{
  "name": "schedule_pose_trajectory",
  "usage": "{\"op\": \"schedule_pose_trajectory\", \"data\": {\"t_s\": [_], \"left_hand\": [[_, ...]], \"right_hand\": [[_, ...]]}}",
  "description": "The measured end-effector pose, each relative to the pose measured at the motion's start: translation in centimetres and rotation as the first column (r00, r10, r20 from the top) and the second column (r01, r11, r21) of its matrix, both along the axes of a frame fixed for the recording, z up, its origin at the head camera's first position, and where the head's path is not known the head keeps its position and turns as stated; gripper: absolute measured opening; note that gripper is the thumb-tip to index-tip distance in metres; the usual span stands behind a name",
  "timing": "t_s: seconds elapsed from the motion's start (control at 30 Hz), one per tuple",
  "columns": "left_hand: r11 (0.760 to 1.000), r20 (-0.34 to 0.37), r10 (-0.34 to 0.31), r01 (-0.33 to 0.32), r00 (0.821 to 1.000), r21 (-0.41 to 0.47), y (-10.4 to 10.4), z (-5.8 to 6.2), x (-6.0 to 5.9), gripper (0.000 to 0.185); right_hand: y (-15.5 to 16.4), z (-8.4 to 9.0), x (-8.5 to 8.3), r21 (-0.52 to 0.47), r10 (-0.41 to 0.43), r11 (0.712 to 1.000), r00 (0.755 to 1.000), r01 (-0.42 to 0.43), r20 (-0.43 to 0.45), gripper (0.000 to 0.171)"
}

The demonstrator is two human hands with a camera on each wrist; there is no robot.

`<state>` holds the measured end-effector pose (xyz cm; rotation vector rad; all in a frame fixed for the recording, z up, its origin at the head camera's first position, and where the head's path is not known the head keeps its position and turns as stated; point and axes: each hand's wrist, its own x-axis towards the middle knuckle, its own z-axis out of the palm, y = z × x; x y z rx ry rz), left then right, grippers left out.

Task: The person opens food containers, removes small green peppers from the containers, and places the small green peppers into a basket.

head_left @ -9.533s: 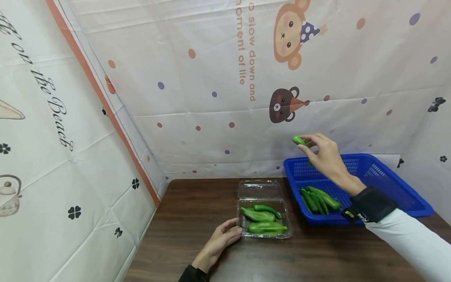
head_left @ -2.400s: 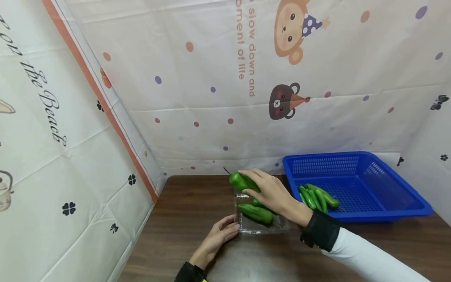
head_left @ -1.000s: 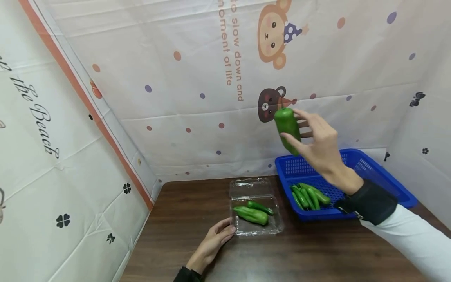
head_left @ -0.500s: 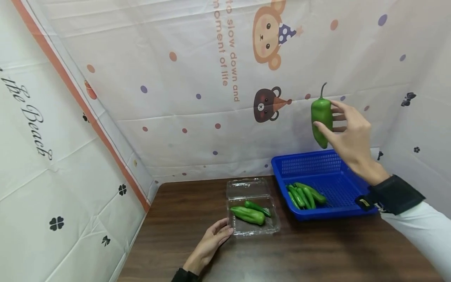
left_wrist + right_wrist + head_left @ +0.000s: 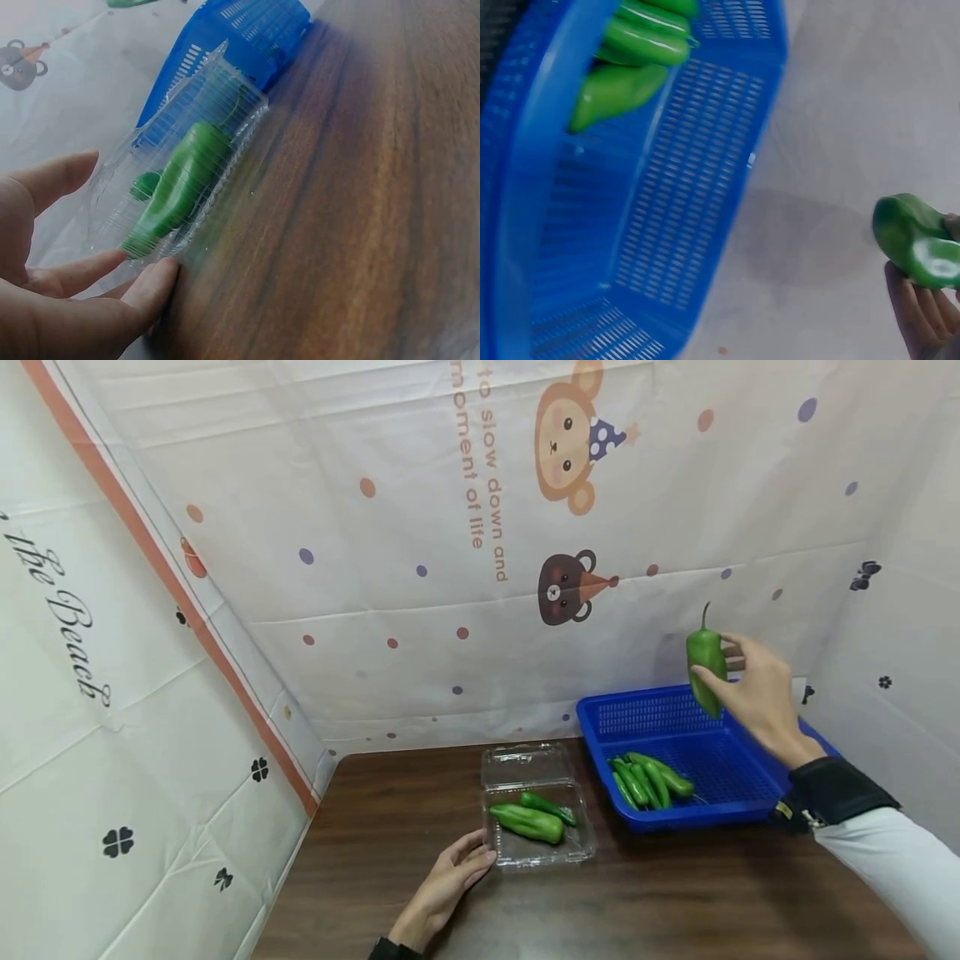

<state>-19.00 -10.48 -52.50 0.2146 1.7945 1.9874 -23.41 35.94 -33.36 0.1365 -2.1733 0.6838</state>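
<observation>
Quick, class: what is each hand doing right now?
Left hand: open, fingers touching the clear plastic box.
Right hand: holding a green pepper above the blue basket.

A brown wooden tabletop [image 5: 675, 902] sits under it all. White cloth walls [image 5: 375, 527] show a monkey [image 5: 566, 439], a bear [image 5: 562, 589] and coloured dots.

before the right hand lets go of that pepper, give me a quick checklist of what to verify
1. Right hand grips the green pepper firmly: ok.
2. Pepper is above the blue basket: ok, over its far side.
3. Bare basket floor beside the peppers in the basket: ok.
4. Left hand touches the clear clamshell box: ok.
5. Box lid open: ok.
6. Pepper undamaged: cannot tell.
</observation>
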Motion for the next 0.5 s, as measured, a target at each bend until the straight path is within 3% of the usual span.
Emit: {"op": "schedule_pose_trajectory", "data": {"t_s": [0.3, 0.5], "left_hand": [[1.0, -0.004, 0.013, -0.013, 1.0, 0.003, 0.1, 0.0, 0.3, 0.078], [1.0, 0.005, 0.022, -0.021, 1.0, -0.018, 0.1, 0.1, 0.3, 0.079]], "right_hand": [[-1.0, -3.7, -0.3, 0.018, 0.064, 0.998, 0.991, -0.066, 0.12, 0.059], [-2.1, -5.7, -0.1, 0.074, 0.112, 0.988, 0.963, -0.134, 0.244, 0.06]]}}
